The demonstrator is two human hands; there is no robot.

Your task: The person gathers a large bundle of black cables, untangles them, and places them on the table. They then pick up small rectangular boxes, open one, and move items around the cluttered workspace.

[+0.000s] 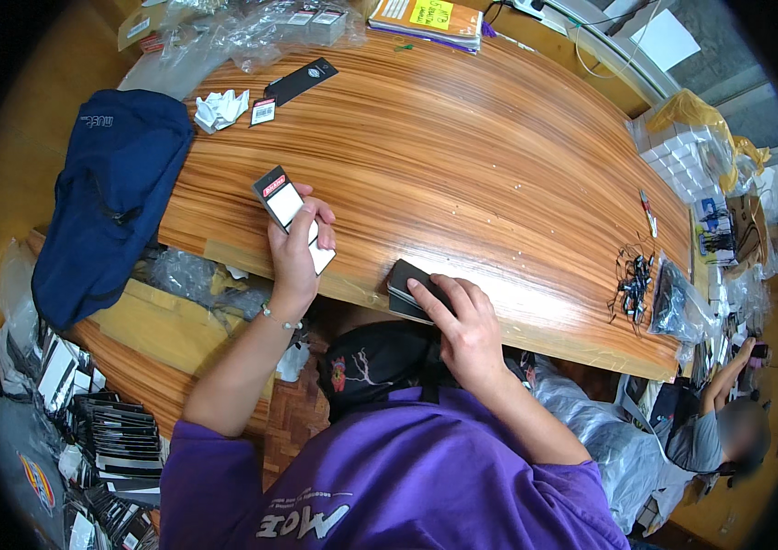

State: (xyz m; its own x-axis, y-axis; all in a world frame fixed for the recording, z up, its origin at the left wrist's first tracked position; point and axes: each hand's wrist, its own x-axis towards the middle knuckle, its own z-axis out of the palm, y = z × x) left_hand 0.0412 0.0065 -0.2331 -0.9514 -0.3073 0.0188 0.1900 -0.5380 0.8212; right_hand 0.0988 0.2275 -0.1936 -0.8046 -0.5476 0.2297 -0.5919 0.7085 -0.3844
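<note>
My left hand (295,257) holds a small stack of black-and-white hang tags (281,200) tilted up above the near edge of the striped wooden table (462,147). My right hand (462,321) rests on a low stack of dark cards (404,280) lying at the table's near edge, fingers pressing on top of it. A black cap (375,362) sits in my lap below the table edge.
A navy bag (109,197) hangs over the table's left corner. Crumpled white paper (220,108), a loose tag (301,81) and clear plastic bags lie at the far left. Black strings (635,280) lie at the right. Another person (728,431) sits low at right. Tag piles cover the floor at left.
</note>
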